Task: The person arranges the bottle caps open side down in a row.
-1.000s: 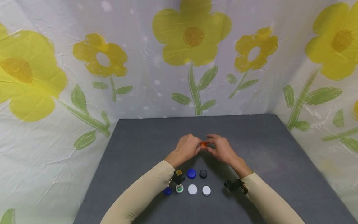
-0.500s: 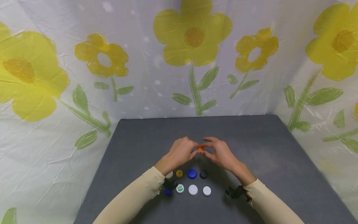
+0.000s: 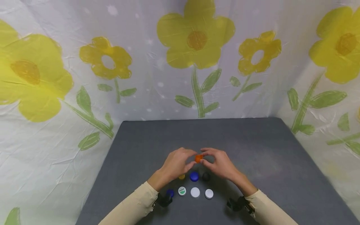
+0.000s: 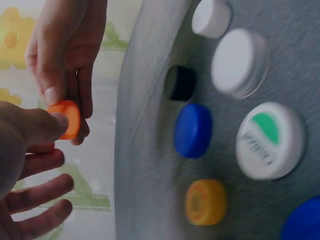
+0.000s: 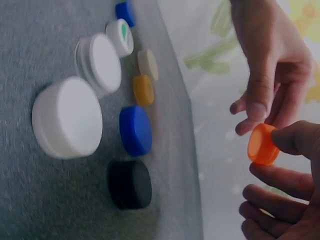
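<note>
Between both hands is a small orange bottle cap (image 3: 198, 158), held up beyond the rows of other caps. My left hand (image 3: 175, 162) pinches its left side between thumb and forefinger. From the right, my right hand (image 3: 220, 163) pinches it with thumb and forefinger. In the left wrist view the left thumb lies across the orange cap (image 4: 71, 120), its other fingers spread below. The right wrist view shows the cap's round face (image 5: 262, 144) tilted sideways, with both thumbs at its edge.
On the grey table (image 3: 157, 134) nearer the body lie a yellow cap (image 3: 182, 177), blue caps (image 3: 194, 176), a black cap (image 3: 206, 176), a white-and-green cap (image 3: 182, 191) and white caps (image 3: 195, 192). A cream cap (image 5: 148, 64) shows in the right wrist view. Flowered curtains (image 3: 152, 93) surround the table.
Both hands have drawn the orange cap toward the body and slightly left. My left forearm has shifted left, and its hand now hides the cream cap in the head view.
</note>
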The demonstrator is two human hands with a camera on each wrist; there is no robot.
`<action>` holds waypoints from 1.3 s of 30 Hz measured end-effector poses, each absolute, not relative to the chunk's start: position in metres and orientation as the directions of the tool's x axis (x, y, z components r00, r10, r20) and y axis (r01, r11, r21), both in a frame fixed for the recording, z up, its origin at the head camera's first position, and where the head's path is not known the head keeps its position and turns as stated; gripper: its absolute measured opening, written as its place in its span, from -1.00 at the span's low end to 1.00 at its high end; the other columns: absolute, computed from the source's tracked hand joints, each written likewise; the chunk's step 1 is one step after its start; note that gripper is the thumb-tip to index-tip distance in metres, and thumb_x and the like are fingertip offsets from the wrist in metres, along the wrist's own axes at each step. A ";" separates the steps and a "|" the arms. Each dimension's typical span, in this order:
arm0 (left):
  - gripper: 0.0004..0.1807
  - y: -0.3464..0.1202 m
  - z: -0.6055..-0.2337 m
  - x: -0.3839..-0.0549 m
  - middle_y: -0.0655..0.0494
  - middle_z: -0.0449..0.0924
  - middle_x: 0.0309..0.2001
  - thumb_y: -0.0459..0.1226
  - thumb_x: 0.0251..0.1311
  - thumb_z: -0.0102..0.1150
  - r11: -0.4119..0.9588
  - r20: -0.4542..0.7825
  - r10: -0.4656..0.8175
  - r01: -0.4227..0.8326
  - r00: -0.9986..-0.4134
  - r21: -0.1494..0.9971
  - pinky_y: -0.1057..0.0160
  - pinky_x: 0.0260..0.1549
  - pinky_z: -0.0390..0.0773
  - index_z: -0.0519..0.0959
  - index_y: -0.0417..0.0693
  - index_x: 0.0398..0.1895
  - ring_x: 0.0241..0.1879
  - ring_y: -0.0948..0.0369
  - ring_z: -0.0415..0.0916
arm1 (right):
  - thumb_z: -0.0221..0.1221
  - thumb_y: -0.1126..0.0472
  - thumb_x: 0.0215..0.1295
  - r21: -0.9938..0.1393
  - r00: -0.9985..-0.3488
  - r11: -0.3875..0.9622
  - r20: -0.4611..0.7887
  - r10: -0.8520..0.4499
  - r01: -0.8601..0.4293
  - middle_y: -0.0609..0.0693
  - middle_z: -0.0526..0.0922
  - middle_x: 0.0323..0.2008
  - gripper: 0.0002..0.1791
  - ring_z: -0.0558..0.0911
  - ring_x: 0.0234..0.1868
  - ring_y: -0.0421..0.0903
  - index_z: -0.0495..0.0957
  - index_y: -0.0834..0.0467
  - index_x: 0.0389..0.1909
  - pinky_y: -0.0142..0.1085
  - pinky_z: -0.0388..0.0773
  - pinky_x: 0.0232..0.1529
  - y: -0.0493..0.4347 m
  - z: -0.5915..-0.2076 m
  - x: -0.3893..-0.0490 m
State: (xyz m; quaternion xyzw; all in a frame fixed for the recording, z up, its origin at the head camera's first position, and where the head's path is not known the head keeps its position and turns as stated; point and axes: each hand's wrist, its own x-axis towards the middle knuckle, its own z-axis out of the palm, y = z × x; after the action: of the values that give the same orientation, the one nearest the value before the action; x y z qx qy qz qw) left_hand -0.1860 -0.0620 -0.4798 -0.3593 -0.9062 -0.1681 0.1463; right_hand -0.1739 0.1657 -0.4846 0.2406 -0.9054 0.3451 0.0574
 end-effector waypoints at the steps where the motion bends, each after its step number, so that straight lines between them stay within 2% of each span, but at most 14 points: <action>1: -0.62 -0.063 -0.482 -0.184 0.22 0.74 -0.02 -0.08 0.19 0.41 0.676 0.412 0.596 0.708 -0.689 0.204 0.16 -0.16 0.67 0.69 0.07 0.06 -0.11 0.21 0.66 | 0.31 0.01 0.32 -0.621 -0.886 0.637 0.250 -0.392 -0.457 -0.04 0.66 0.17 -0.76 0.62 0.21 0.03 0.73 0.02 -0.09 0.05 0.53 0.18 0.165 -0.485 -0.173; 8: -0.70 -0.068 -0.494 -0.172 0.24 0.76 -0.07 -0.15 0.21 0.40 0.623 0.537 0.547 0.741 -0.642 0.252 0.24 -0.19 0.66 0.72 0.04 0.00 -0.16 0.27 0.65 | 0.21 -0.12 0.39 -0.742 -0.906 0.564 0.140 -0.399 -0.362 -0.08 0.65 0.19 -0.73 0.57 0.28 0.03 0.73 -0.08 -0.10 0.09 0.47 0.25 0.163 -0.486 -0.169; 13: -0.76 -0.069 -0.493 -0.171 0.25 0.77 -0.12 -0.14 0.25 0.36 0.623 0.530 0.515 0.719 -0.674 0.309 0.22 -0.21 0.66 0.74 0.05 -0.05 -0.18 0.27 0.66 | 0.19 -0.13 0.40 -0.748 -0.910 0.550 0.176 -0.375 -0.371 -0.08 0.66 0.18 -0.74 0.59 0.26 0.02 0.73 -0.11 -0.12 0.09 0.48 0.24 0.163 -0.486 -0.169; 18: -0.76 -0.069 -0.488 -0.171 0.16 0.78 -0.19 -0.11 0.27 0.35 0.595 0.466 0.459 0.651 -0.756 0.471 0.25 -0.28 0.67 0.76 -0.02 -0.09 -0.28 0.27 0.68 | 0.29 -0.02 0.35 -0.662 -0.868 0.563 0.353 -0.348 -0.495 -0.04 0.66 0.17 -0.79 0.60 0.24 -0.02 0.71 -0.10 -0.07 0.06 0.51 0.20 0.164 -0.482 -0.170; 23: -0.77 -0.068 -0.484 -0.172 0.13 0.79 -0.23 -0.12 0.30 0.32 0.497 0.338 0.406 0.516 -0.849 0.698 0.38 -0.41 0.63 0.77 -0.05 -0.13 -0.41 0.27 0.68 | 0.40 0.06 0.21 -0.529 -0.780 0.579 0.489 -0.390 -0.621 -0.04 0.63 0.20 -0.66 0.57 0.27 -0.04 0.67 -0.06 0.02 0.02 0.53 0.17 0.165 -0.479 -0.172; 26: -0.76 -0.068 -0.481 -0.173 0.17 0.78 -0.23 -0.08 0.31 0.30 0.470 0.244 0.382 0.415 -0.891 0.779 0.40 -0.39 0.62 0.77 -0.01 -0.14 -0.38 0.23 0.71 | 0.44 0.10 0.15 -0.472 -0.736 0.573 0.524 -0.429 -0.670 -0.04 0.61 0.22 -0.58 0.53 0.31 -0.03 0.66 -0.03 0.06 0.02 0.53 0.19 0.166 -0.477 -0.172; 28: -0.75 -0.068 -0.480 -0.174 0.20 0.78 -0.24 -0.05 0.30 0.29 0.457 0.191 0.370 0.357 -0.909 0.815 0.37 -0.37 0.63 0.77 0.02 -0.15 -0.33 0.19 0.72 | 0.45 0.12 0.14 -0.461 -0.717 0.556 0.531 -0.451 -0.691 -0.02 0.59 0.24 -0.56 0.50 0.34 -0.01 0.66 0.01 0.08 0.02 0.52 0.20 0.167 -0.477 -0.170; 32: -0.73 -0.068 -0.479 -0.174 0.27 0.77 -0.28 0.01 0.31 0.26 0.444 0.118 0.377 0.291 -0.919 0.848 0.31 -0.31 0.63 0.78 0.08 -0.18 -0.29 0.26 0.70 | 0.46 0.17 0.13 -0.447 -0.680 0.520 0.570 -0.462 -0.728 -0.01 0.60 0.23 -0.55 0.50 0.34 0.03 0.66 0.04 0.09 -0.08 0.48 0.26 0.167 -0.481 -0.168; 36: -0.71 -0.066 -0.480 -0.175 0.24 0.78 -0.29 0.05 0.33 0.22 0.450 0.086 0.408 0.282 -0.909 0.847 0.29 -0.26 0.61 0.78 0.11 -0.21 -0.30 0.37 0.67 | 0.46 0.18 0.13 -0.417 -0.642 0.504 0.621 -0.450 -0.757 0.02 0.64 0.17 -0.57 0.54 0.30 0.08 0.67 0.08 0.06 -0.22 0.45 0.30 0.168 -0.486 -0.167; 39: -0.69 -0.061 -0.479 -0.175 0.20 0.78 -0.25 0.05 0.33 0.23 0.462 0.105 0.413 0.307 -0.905 0.832 0.32 -0.30 0.62 0.76 0.10 -0.13 -0.30 0.35 0.67 | 0.46 0.18 0.13 -0.408 -0.641 0.516 0.631 -0.436 -0.753 0.06 0.65 0.15 -0.60 0.55 0.28 0.09 0.69 0.08 0.03 -0.21 0.46 0.28 0.171 -0.488 -0.166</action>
State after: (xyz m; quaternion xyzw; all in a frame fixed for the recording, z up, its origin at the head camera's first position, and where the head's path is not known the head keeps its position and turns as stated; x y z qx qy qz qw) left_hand -0.1752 -0.0610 -0.4789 -0.2112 -0.8531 -0.4738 -0.0560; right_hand -0.1660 0.1707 -0.4877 0.3544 -0.8392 0.3411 0.2321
